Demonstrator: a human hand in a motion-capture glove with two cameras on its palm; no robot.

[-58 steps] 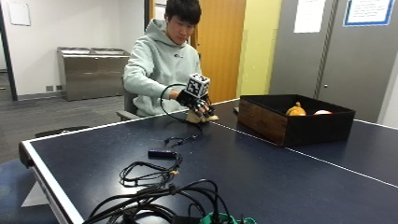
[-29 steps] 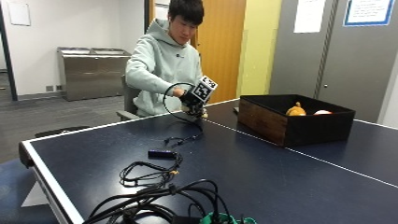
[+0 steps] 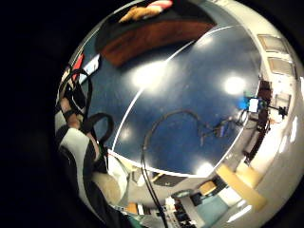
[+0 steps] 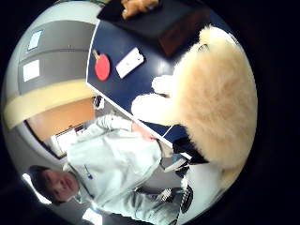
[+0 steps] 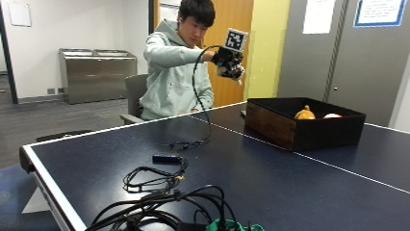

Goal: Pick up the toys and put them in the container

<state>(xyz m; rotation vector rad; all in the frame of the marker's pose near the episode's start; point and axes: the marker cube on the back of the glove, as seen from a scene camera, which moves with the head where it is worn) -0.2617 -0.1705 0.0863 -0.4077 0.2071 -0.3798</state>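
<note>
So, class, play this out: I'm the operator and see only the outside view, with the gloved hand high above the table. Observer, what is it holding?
Observer: The right hand grips a fluffy cream plush toy; it fills much of the thumb side palm view.
Operator: Anything on the table I can't see?
Observer: Yes, a red paddle lies beside a white flat thing on the table, near the container.

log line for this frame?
phase: carry | right hand: raised above table, holds plush toy | box: on table, toys inside | not yet dropped
</note>
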